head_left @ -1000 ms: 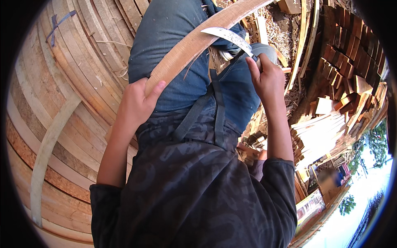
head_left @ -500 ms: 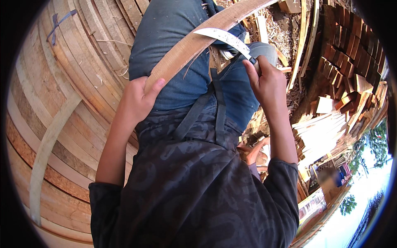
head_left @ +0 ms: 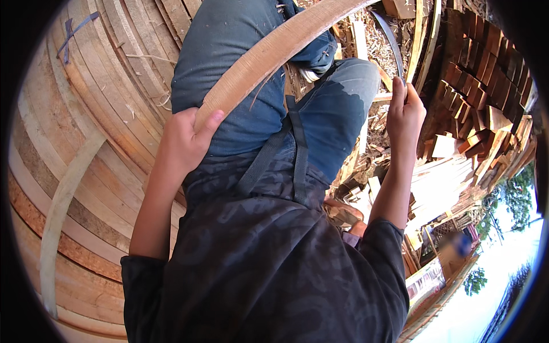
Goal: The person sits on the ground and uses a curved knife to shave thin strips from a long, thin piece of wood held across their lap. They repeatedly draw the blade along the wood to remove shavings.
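Observation:
My left hand is closed round the near end of a long wooden strip, its thumb on top. The strip slants up and to the right across my lap, its far end running past the upper edge. Off to the right, my right hand grips a knife with a long curved blade, seen almost edge-on. Its blade points up and away, apart from the strip; the handle is mostly hidden in my fingers. A thin splinter hangs from the strip's lower edge.
Boards lie close together on the left, with a loose pale slat across them. Stacked wood pieces stand at right. Shavings litter the ground ahead. Beside my right elbow shows what looks like another person's arm.
My right hand has swung the knife off the strip, outward to the right, and the blade has turned from broadside to nearly edge-on. My left hand keeps its hold on the strip.

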`<state>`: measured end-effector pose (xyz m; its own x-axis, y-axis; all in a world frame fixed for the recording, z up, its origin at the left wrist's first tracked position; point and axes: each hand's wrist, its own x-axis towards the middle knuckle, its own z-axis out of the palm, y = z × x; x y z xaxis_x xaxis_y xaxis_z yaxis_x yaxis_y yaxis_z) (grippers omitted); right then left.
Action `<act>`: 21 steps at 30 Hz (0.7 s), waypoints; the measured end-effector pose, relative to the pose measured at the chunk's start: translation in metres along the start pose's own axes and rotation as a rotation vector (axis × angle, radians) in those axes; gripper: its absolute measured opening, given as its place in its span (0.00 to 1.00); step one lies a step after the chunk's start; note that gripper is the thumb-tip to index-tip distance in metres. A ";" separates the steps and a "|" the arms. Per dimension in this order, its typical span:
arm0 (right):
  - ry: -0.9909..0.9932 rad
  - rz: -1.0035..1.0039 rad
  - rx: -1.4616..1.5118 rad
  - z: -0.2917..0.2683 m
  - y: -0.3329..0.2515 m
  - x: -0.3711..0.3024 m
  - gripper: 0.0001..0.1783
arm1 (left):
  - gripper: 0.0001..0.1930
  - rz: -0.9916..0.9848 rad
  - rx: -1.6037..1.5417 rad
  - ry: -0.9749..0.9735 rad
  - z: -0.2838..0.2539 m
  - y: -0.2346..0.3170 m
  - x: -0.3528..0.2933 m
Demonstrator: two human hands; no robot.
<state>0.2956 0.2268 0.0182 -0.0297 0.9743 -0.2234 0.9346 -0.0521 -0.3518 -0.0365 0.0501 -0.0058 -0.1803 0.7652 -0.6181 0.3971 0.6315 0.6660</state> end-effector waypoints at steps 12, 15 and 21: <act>-0.207 -0.207 -0.132 0.019 -0.042 -0.024 0.26 | 0.32 -0.048 -0.033 -0.085 -0.008 0.011 0.002; -0.162 -0.220 -0.168 0.016 -0.029 -0.002 0.27 | 0.32 -0.039 -0.033 -0.062 -0.006 0.011 0.003; -0.181 -0.223 -0.196 0.017 -0.033 0.001 0.28 | 0.33 -0.043 0.028 -0.048 -0.005 0.009 0.003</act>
<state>0.2585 0.2261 0.0140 -0.2867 0.9014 -0.3245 0.9478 0.2176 -0.2330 -0.0380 0.0588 0.0008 -0.1550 0.7303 -0.6654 0.4151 0.6593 0.6269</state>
